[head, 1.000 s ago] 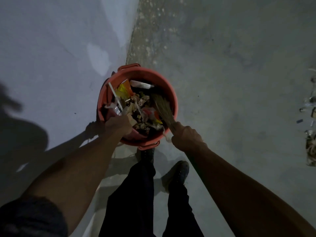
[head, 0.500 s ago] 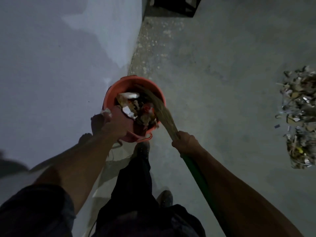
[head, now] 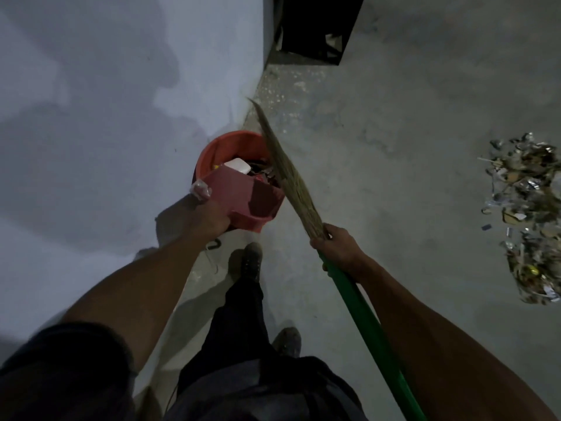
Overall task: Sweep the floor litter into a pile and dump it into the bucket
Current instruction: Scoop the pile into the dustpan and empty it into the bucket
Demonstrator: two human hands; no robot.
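My left hand (head: pixel 209 218) grips the near end of a pink dustpan (head: pixel 243 194), fingers curled around it. The pan is held over the near rim of the orange bucket (head: pixel 230 144), open side tilted toward the bucket. A bit of clear plastic wrap (head: pixel 200 189) sits at the pan's left corner, just above my hand.

The bucket stands on the floor against the wall (head: pixel 106 117) and has trash in it; a white piece (head: pixel 238 165) lies on top, dark scraps beside it.

My right hand (head: pixel 337 247) is wrapped around the broom (head: pixel 291 177) right where the straw bristles meet the green handle (head: pixel 370 329). The bristles point up and away, crossing the bucket's right edge, tip past the far rim.

A litter pile (head: pixel 528 214) is on the concrete floor (head: pixel 394 132) well off to the right, apart from the bucket. A black frame (head: pixel 315 28) stands at the top by the wall corner. My shoes (head: pixel 252 259) are just below the bucket.
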